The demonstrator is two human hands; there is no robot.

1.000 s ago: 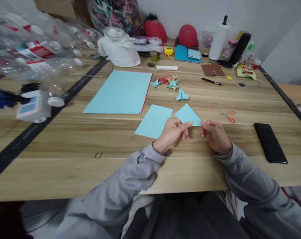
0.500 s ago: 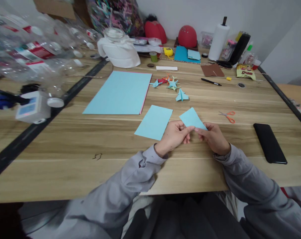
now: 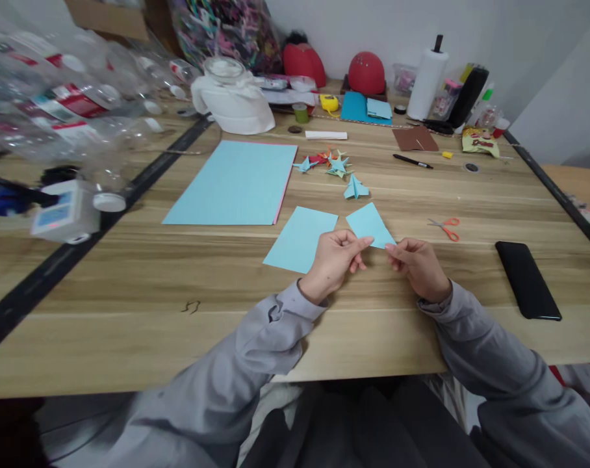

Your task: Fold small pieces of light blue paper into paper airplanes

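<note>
A small light-blue sheet of paper (image 3: 370, 221) is held up between my two hands above the wooden table. My left hand (image 3: 338, 259) pinches its near left edge between thumb and fingers. At the near right corner, my right hand (image 3: 416, 263) pinches it too. Partly behind my left hand lies another light-blue sheet (image 3: 297, 240), flat on the table. A large stack of light-blue paper (image 3: 234, 182) with a pink edge is further left. Beyond my hands sit a folded blue paper piece (image 3: 356, 187) and several small folded coloured pieces (image 3: 337, 164).
Orange-handled scissors (image 3: 449, 223) and a black phone (image 3: 527, 279) lie to the right. A black pen (image 3: 412, 161) and brown paper (image 3: 414, 138) are further back. Plastic bottles (image 3: 80, 97) crowd the left, near a white box (image 3: 61, 211). Paper towel (image 3: 427, 83) stands at the back.
The small sheet has shifted slightly left and away from me. My left hand has moved a little left, and the gap between my hands has widened.
</note>
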